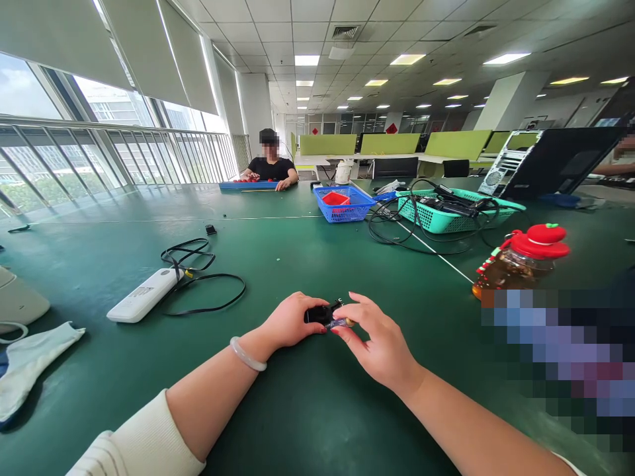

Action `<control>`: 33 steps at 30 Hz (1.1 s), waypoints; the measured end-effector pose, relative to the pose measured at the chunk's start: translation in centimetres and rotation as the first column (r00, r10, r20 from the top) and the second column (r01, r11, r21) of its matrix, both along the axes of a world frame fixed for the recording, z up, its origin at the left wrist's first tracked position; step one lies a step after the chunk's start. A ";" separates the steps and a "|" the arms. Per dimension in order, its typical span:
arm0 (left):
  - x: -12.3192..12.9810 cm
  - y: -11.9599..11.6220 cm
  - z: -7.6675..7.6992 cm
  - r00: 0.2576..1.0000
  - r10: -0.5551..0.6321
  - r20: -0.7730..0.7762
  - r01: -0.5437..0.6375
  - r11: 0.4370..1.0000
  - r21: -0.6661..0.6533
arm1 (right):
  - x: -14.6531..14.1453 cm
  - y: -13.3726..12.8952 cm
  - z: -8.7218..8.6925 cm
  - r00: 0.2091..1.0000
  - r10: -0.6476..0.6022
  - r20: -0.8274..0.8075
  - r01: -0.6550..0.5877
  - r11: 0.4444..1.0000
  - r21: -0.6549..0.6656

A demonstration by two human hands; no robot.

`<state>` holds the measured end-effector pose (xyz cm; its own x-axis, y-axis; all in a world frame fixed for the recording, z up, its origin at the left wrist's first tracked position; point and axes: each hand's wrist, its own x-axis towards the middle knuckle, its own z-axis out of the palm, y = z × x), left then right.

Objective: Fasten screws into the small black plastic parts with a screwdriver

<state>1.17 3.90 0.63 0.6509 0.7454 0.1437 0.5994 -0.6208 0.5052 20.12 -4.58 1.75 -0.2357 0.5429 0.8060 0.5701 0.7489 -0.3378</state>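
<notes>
Over the green table my left hand (pixel 290 322) is closed around a small black object (pixel 317 315), with fingers above and thumb below. A small dark bit with a metallic glint sticks up at its right end. My right hand (pixel 380 337) pinches a short, thin purplish piece (pixel 338 323) with a yellowish end between thumb and fingers. That piece touches or nearly touches the black object's right end; I cannot tell which. The fingers partly hide both things, so their exact kind is unclear.
A white power strip (pixel 146 295) with a black cord lies left. Ahead stand a blue basket (pixel 344 210) and a green basket (pixel 441 221) of cables. A red-lidded bottle (pixel 526 261) stands right. Another person (pixel 270 162) sits at the far end. A white cloth (pixel 37 363) lies left.
</notes>
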 end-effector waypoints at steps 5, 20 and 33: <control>0.1 -0.1 0.2 1.000 0.003 -0.002 -0.002 1.000 0.011 | -0.1 0.0 0.0 1.000 0.021 0.021 -0.021 1.000 0.005; 0.0 0.0 -0.1 1.000 -0.014 0.007 0.014 1.000 0.020 | -0.5 0.2 -0.4 0.998 0.053 0.037 -0.051 0.997 -0.050; 0.2 -0.1 0.2 1.000 0.021 -0.021 -0.021 1.000 0.001 | 0.5 -0.2 0.2 0.995 -0.099 -0.001 0.099 0.995 -0.004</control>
<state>1.32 3.77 0.84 0.6380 0.7589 0.1304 0.6229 -0.6082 0.4920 20.57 -4.83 1.99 -0.1794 0.5664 0.8044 0.6410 0.6876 -0.3412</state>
